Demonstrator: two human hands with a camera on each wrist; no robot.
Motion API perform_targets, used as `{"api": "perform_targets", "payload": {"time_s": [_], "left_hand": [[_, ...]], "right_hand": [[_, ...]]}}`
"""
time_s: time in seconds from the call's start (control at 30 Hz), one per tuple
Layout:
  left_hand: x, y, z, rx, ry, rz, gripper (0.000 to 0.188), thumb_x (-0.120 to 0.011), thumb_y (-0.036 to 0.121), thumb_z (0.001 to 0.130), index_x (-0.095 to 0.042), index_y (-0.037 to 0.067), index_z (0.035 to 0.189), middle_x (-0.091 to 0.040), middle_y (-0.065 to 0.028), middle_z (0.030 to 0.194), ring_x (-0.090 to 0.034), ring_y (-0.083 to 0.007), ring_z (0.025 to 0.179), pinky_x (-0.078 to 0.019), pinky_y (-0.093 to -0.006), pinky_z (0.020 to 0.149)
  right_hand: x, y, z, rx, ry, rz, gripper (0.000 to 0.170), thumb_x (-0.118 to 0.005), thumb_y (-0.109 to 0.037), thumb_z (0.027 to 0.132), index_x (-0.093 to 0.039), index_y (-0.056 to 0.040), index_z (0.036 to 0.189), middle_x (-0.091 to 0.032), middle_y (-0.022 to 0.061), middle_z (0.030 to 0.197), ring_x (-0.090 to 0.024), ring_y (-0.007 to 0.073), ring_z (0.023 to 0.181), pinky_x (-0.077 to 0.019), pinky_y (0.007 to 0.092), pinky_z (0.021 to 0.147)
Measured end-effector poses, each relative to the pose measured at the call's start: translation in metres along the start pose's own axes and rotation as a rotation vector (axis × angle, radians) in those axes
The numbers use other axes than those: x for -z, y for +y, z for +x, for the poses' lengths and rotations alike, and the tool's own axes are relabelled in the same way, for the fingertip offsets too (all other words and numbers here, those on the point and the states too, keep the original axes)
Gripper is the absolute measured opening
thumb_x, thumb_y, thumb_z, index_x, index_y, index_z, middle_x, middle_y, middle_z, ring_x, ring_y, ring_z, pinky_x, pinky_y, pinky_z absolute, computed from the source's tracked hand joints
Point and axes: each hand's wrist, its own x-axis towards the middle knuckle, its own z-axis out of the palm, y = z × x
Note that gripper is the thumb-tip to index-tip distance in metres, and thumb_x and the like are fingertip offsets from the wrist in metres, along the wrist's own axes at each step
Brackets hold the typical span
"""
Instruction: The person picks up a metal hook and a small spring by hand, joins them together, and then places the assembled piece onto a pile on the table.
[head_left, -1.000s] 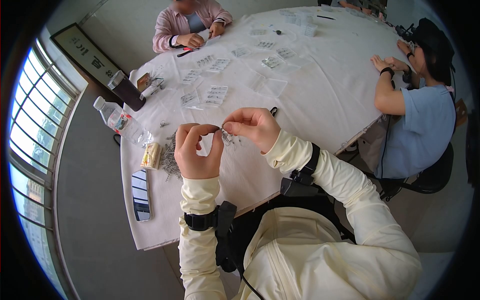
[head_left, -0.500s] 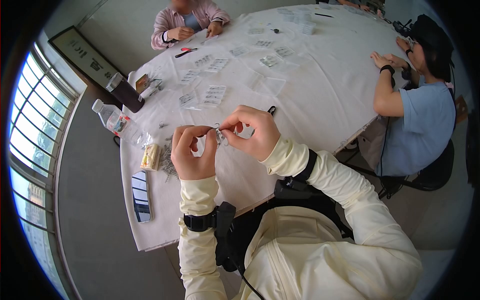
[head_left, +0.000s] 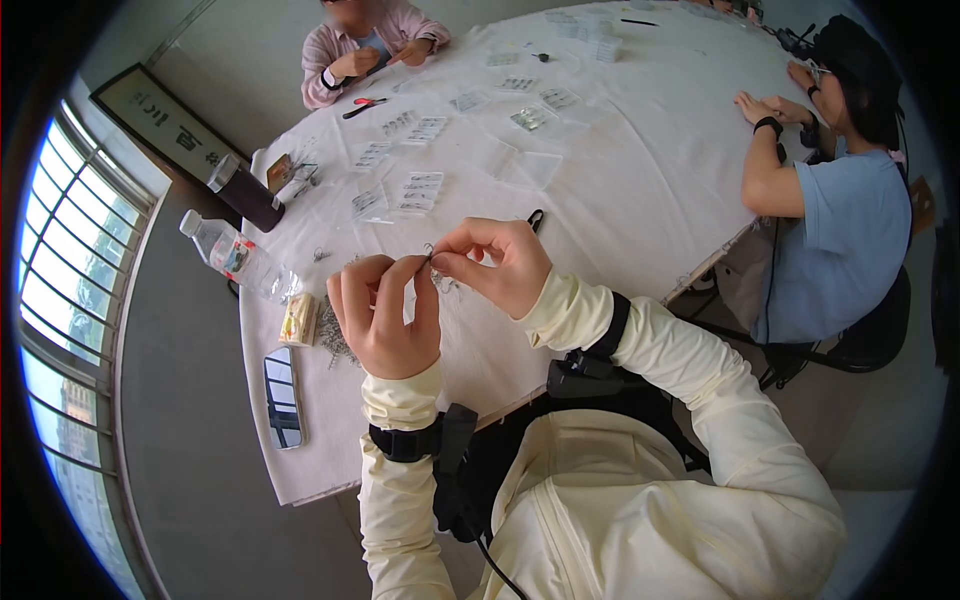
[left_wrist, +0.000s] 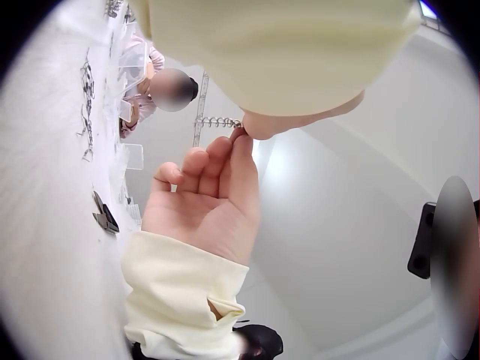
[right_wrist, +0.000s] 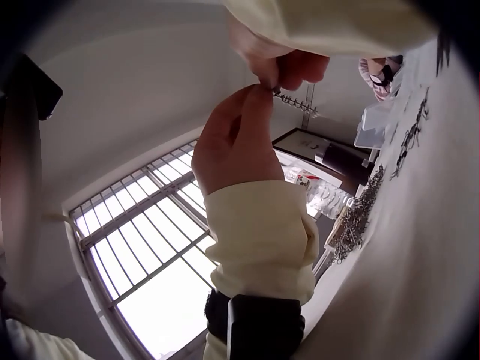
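Observation:
My left hand [head_left: 385, 315] and right hand [head_left: 500, 262] meet fingertip to fingertip above the white-covered table [head_left: 560, 330]. Both pinch the same end of a small coiled metal spring [left_wrist: 219, 121]. Its coils stick out freely past the fingertips, while the pinched end is hidden by them. In the right wrist view the spring [right_wrist: 298, 102] points away from the left hand's thumb and forefinger. A dense pile of similar small metal pieces [head_left: 337, 338] lies left of my left hand. A few more thin metal pieces [left_wrist: 88, 105] lie in a line on the cloth beyond the hands.
A phone [head_left: 284, 400], a tissue pack [head_left: 298, 320], a plastic bottle [head_left: 240, 262] and a dark tumbler [head_left: 247, 195] stand or lie at the left. Clear boxes [head_left: 420, 192] spread across the middle. A small black tool [head_left: 536, 219] lies beyond my right hand. Two people sit around the table.
Both of my hands have shifted slightly left together, keeping their fingertips together. The far person in pink has lifted one hand away from the red-handled pliers.

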Motion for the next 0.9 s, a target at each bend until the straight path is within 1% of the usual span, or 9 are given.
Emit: {"api": "perform_targets", "payload": {"time_s": [0.07,0.17,0.2,0.27,0.5,0.57,0.7,0.8,0.9], "left_hand": [[0.0,0.001,0.0,-0.038,-0.001,0.028,0.017,-0.074,0.0,0.07,-0.068,0.007,0.084,-0.056,-0.0056,0.084,-0.054,-0.0233,0.078,-0.0439,-0.0348,0.071],[0.001,-0.001,0.0,-0.047,-0.018,0.02,0.017,-0.074,0.0,0.07,-0.069,0.007,0.084,-0.056,-0.0056,0.083,-0.054,-0.0234,0.078,-0.0439,-0.0348,0.07],[0.0,-0.003,0.0,-0.047,-0.018,0.019,0.017,-0.074,0.0,0.07,-0.069,0.007,0.084,-0.056,-0.0056,0.083,-0.054,-0.0234,0.078,-0.0439,-0.0348,0.07],[-0.002,-0.007,0.001,-0.131,0.017,0.001,0.015,-0.072,0.002,0.072,-0.068,0.008,0.085,-0.055,-0.0042,0.081,-0.048,-0.0208,0.072,-0.0404,-0.031,0.06],[0.0,-0.004,0.001,-0.129,0.003,-0.048,0.018,-0.072,0.001,0.07,-0.068,0.008,0.085,-0.055,-0.0043,0.081,-0.049,-0.0205,0.073,-0.0411,-0.0309,0.062],[0.001,0.0,-0.001,-0.05,-0.036,-0.074,0.018,-0.074,-0.002,0.068,-0.068,0.006,0.083,-0.056,-0.0057,0.083,-0.054,-0.0234,0.079,-0.0442,-0.0339,0.07],[-0.002,-0.001,-0.001,-0.043,-0.018,-0.064,0.019,-0.073,-0.002,0.066,-0.066,0.005,0.082,-0.055,-0.0062,0.084,-0.054,-0.0235,0.079,-0.0444,-0.0334,0.07],[-0.004,-0.002,-0.003,-0.006,-0.014,-0.076,0.018,-0.071,-0.002,0.066,-0.064,0.005,0.082,-0.055,-0.0068,0.085,-0.055,-0.0235,0.079,-0.0446,-0.0332,0.07],[-0.004,-0.004,-0.004,0.037,-0.019,-0.091,0.018,-0.07,-0.002,0.068,-0.064,0.005,0.082,-0.055,-0.0071,0.085,-0.055,-0.0232,0.079,-0.0447,-0.033,0.069]], "right_hand": [[0.001,0.001,0.0,-0.059,-0.067,0.048,0.012,-0.067,-0.009,0.087,-0.069,-0.0004,0.095,-0.068,0.0023,0.081,-0.057,0.0053,0.072,-0.0415,0.0211,0.065],[-0.001,0.005,0.0,-0.108,-0.071,0.138,0.012,-0.066,-0.007,0.088,-0.067,0.001,0.097,-0.067,0.0032,0.082,-0.057,0.0063,0.075,-0.0445,0.0223,0.067],[-0.001,0.008,0.0,-0.108,-0.069,0.138,0.012,-0.066,-0.007,0.088,-0.067,0.001,0.097,-0.067,0.0032,0.082,-0.057,0.0063,0.075,-0.0445,0.0223,0.067],[-0.002,0.011,-0.001,-0.08,-0.073,0.172,0.012,-0.066,-0.006,0.088,-0.066,0.0013,0.097,-0.065,0.0031,0.083,-0.057,0.0069,0.077,-0.0455,0.0235,0.069],[0.0,0.003,-0.003,-0.06,-0.072,0.136,0.006,-0.063,-0.003,0.087,-0.063,-0.0005,0.092,-0.06,0.0004,0.079,-0.052,0.0068,0.074,-0.0435,0.0231,0.07],[-0.001,0.004,-0.004,-0.035,-0.044,0.141,0.004,-0.062,-0.003,0.086,-0.062,-0.0014,0.09,-0.058,-0.0009,0.078,-0.05,0.0068,0.073,-0.0427,0.0235,0.072],[-0.001,0.001,-0.004,-0.018,-0.033,0.12,0.006,-0.062,-0.004,0.083,-0.062,-0.0027,0.089,-0.058,-0.0014,0.079,-0.05,0.0074,0.073,-0.0416,0.0238,0.071],[0.001,-0.002,-0.002,0.034,-0.027,-0.005,0.009,-0.063,-0.005,0.079,-0.062,-0.0042,0.088,-0.057,-0.0016,0.078,-0.05,0.008,0.072,-0.0401,0.0238,0.069],[0.0,-0.002,-0.002,0.073,0.028,-0.03,0.009,-0.063,-0.005,0.077,-0.063,-0.0053,0.086,-0.057,-0.0013,0.076,-0.05,0.0086,0.07,-0.0389,0.0237,0.066]]}}
